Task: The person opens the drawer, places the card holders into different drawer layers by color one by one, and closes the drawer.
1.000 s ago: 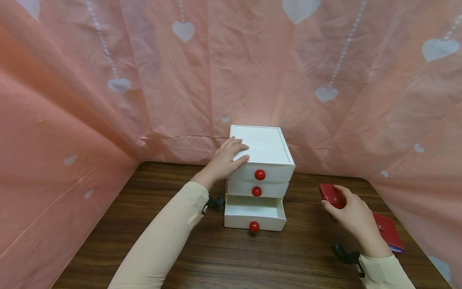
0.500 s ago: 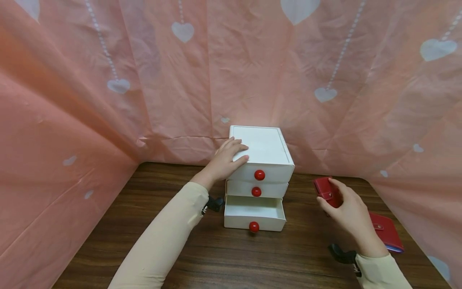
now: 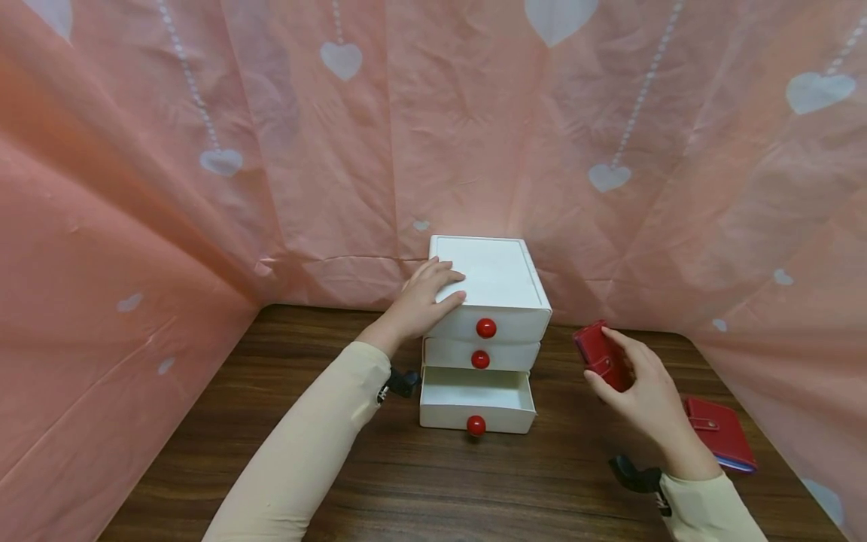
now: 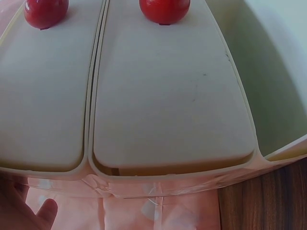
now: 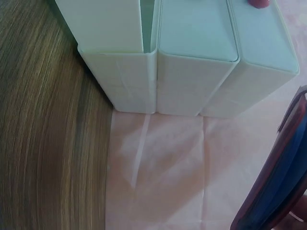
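Observation:
My left hand point(image 3: 415, 307) rests on the left edge of the top of a white three-drawer unit point(image 3: 497, 267), its fingers spread. In the left wrist view, part of that hand shows at the lower left corner beside the drawer fronts point(image 4: 168, 96). The bottom drawer point(image 3: 440, 416) is pulled out, and its visible inside holds nothing. To the right of the unit, my right hand point(image 3: 650, 403) grips a small red snap-strap wallet point(image 3: 594, 348) above the table, tilted. Its dark blue inner pages point(image 5: 283, 172) show along the edge in the right wrist view.
A second red wallet point(image 3: 728, 440) with a snap strap lies on the brown wooden table point(image 3: 542, 489), right of my right forearm. Red round knobs point(image 3: 486, 328) stick out from the drawer fronts. A pink curtain point(image 3: 325, 188) with hearts encloses the back and sides.
My right hand has moved left and slightly up with the red wallet, closer to the drawer unit. The wallet has tilted more. My left hand has kept its place.

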Tool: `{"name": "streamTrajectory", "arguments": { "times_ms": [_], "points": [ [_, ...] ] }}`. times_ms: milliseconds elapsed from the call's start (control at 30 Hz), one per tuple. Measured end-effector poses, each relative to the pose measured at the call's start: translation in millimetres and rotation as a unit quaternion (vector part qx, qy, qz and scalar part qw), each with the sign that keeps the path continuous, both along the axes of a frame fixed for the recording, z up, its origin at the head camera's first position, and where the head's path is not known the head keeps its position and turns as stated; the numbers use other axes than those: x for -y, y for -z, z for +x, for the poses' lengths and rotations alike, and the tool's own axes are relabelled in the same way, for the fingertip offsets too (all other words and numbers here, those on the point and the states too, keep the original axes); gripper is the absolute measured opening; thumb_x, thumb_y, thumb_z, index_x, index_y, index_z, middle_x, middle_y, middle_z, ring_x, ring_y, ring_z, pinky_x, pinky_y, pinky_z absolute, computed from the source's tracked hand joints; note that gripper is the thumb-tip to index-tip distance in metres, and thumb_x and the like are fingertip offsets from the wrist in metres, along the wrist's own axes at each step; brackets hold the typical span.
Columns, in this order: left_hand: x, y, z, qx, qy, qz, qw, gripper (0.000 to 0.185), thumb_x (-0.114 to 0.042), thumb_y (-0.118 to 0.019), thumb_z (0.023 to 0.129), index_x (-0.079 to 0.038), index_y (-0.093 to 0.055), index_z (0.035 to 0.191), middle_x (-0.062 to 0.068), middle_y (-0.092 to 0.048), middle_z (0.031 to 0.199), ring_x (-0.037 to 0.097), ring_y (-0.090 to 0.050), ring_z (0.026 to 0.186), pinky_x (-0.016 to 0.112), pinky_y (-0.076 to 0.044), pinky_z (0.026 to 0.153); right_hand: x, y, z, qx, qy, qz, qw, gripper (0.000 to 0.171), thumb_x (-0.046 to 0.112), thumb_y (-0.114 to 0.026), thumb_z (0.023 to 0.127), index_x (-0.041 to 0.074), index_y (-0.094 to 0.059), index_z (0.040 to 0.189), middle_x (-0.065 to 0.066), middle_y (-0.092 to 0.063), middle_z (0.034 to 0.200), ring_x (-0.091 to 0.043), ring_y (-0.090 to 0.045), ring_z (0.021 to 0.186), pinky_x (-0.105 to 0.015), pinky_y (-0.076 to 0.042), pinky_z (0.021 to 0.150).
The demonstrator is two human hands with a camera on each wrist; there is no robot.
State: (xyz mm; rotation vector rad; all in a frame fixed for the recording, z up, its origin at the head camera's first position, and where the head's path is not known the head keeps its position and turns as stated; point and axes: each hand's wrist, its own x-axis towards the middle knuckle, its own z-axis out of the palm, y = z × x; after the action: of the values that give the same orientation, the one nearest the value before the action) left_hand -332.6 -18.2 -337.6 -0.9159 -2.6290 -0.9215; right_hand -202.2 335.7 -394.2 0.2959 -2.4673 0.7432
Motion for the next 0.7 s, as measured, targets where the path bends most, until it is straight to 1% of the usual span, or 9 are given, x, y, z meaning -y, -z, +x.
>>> {"name": "streamTrajectory", "arguments": {
  "times_ms": [67, 133, 233, 300, 367, 500, 600, 700],
  "points": [
    [0.0, 0.1, -0.3, 0.000, 0.000, 0.000, 1.0000, 0.044, -0.039, -0.054, 0.102, -0.015, -0.058, 0.139, 0.008, -0.039, 0.156, 0.024, -0.014, 0.152, 0.055, -0.013, 0.120, 0.8, 0.7, -0.8, -0.009, -0.011, -0.001, 1.000, 0.074, 0.021, -0.083, 0.080, 0.015, -0.050, 0.146, -0.018, -0.059, 0.125, -0.027, -0.053, 0.097, -0.046, -0.050, 0.072],
    [0.0, 0.1, -0.8, -0.001, 0.001, 0.001, 1.0000, 0.044, -0.040, -0.054, 0.102, -0.015, -0.058, 0.139, 0.008, -0.039, 0.156, 0.024, -0.015, 0.152, 0.055, -0.013, 0.119, 1.4, 1.2, -1.8, -0.015, -0.023, -0.008, 1.000, 0.074, 0.018, -0.084, 0.079, 0.015, -0.051, 0.146, -0.015, -0.060, 0.124, -0.020, -0.052, 0.095, -0.037, -0.050, 0.072],
    [0.3, 1.1, -2.6, -0.004, 0.000, 0.000, 1.0000, 0.044, -0.040, -0.054, 0.102, -0.015, -0.058, 0.139, 0.008, -0.039, 0.156, 0.024, -0.015, 0.152, 0.055, -0.014, 0.119, 3.1, 1.9, -3.2, -0.011, -0.045, -0.024, 0.999, 0.074, 0.013, -0.084, 0.079, 0.017, -0.052, 0.145, -0.011, -0.059, 0.124, -0.010, -0.051, 0.094, -0.023, -0.049, 0.071],
    [0.8, 1.8, -3.7, -0.006, -0.001, -0.001, 1.0000, 0.044, -0.040, -0.054, 0.103, -0.015, -0.058, 0.139, 0.008, -0.039, 0.156, 0.025, -0.015, 0.152, 0.055, -0.014, 0.119, 4.8, 2.4, -3.7, -0.003, -0.063, -0.043, 0.997, 0.074, 0.011, -0.084, 0.079, 0.017, -0.053, 0.145, -0.008, -0.059, 0.124, -0.006, -0.051, 0.094, -0.018, -0.047, 0.072],
    [1.5, 2.5, -4.6, -0.007, -0.002, -0.003, 1.0000, 0.044, -0.040, -0.054, 0.103, -0.016, -0.058, 0.139, 0.008, -0.039, 0.156, 0.024, -0.015, 0.152, 0.055, -0.014, 0.119, 6.5, 2.5, -3.9, 0.007, -0.085, -0.061, 0.995, 0.073, 0.009, -0.083, 0.079, 0.017, -0.053, 0.145, -0.006, -0.059, 0.125, -0.002, -0.051, 0.098, -0.016, -0.046, 0.077],
    [2.0, 2.7, -4.6, -0.004, 0.001, 0.000, 1.0000, 0.044, -0.040, -0.054, 0.103, -0.015, -0.058, 0.139, 0.008, -0.039, 0.156, 0.024, -0.014, 0.152, 0.055, -0.013, 0.119, 8.6, 2.8, -3.6, 0.020, -0.127, -0.083, 0.988, 0.073, 0.004, -0.081, 0.080, 0.015, -0.052, 0.146, 0.000, -0.057, 0.127, -0.001, -0.050, 0.106, -0.015, -0.040, 0.086],
    [2.0, 2.7, -4.4, -0.003, 0.002, 0.002, 1.0000, 0.044, -0.040, -0.053, 0.103, -0.016, -0.058, 0.139, 0.008, -0.039, 0.156, 0.024, -0.014, 0.152, 0.055, -0.013, 0.119, 9.4, 4.0, -4.0, 0.031, -0.151, -0.089, 0.984, 0.073, 0.001, -0.081, 0.080, 0.014, -0.051, 0.146, 0.005, -0.056, 0.128, -0.002, -0.050, 0.108, -0.014, -0.041, 0.087],
    [1.7, 2.6, -4.2, -0.003, 0.001, 0.001, 1.0000, 0.044, -0.040, -0.053, 0.103, -0.016, -0.058, 0.139, 0.008, -0.039, 0.156, 0.024, -0.014, 0.152, 0.055, -0.013, 0.119, 9.5, 5.4, -4.8, 0.042, -0.166, -0.091, 0.981, 0.074, 0.000, -0.081, 0.080, 0.014, -0.051, 0.146, 0.007, -0.055, 0.129, -0.003, -0.050, 0.109, -0.013, -0.043, 0.086]
  ]
}}
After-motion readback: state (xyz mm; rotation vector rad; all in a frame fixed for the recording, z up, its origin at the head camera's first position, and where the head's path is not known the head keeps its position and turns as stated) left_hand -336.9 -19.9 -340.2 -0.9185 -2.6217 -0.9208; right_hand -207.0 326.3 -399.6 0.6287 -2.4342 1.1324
